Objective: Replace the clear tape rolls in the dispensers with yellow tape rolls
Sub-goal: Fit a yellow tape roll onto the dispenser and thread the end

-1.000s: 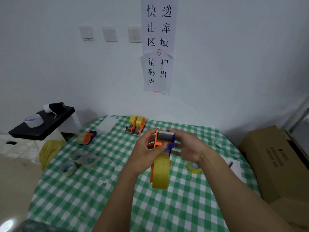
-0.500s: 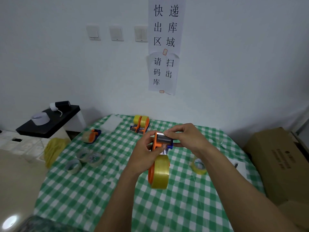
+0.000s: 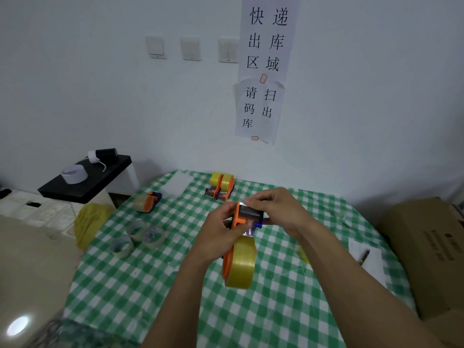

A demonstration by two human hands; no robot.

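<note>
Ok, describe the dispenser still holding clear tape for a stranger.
Start at the green-checked tablecloth. Near its far left edge, by the black shelf, lies an orange-and-blue tape dispenser. Unlike the two dispensers further right, its roll is clear, not yellow.

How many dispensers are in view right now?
4. Held dispenser, gripped by left hand and right hand; back pair side by side at the far edge of the table; left dispenser, holding a clear roll. The arms may hide more.
</note>
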